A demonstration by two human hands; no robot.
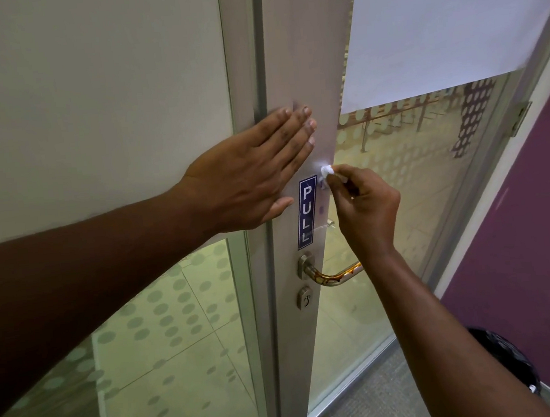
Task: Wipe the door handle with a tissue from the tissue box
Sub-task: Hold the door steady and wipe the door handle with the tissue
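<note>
My right hand point(365, 210) pinches a small wad of white tissue point(327, 171) and presses it against the grey door stile, just right of the top of a blue "PULL" sticker point(307, 212). The metal lever door handle point(334, 274) sits lower down, below that hand, and my right wrist crosses its outer end. Under the handle is a round keyhole point(305, 297). My left hand point(254, 173) lies flat with fingers together on the stile and the door frame, above and left of the sticker. No tissue box is in view.
The door has frosted glass with a dot pattern point(396, 171) and a white sheet point(444, 27) stuck on its upper part. A purple wall point(535, 235) stands at the right, with grey carpet point(377, 402) below. A dark object point(509, 357) shows behind my right forearm.
</note>
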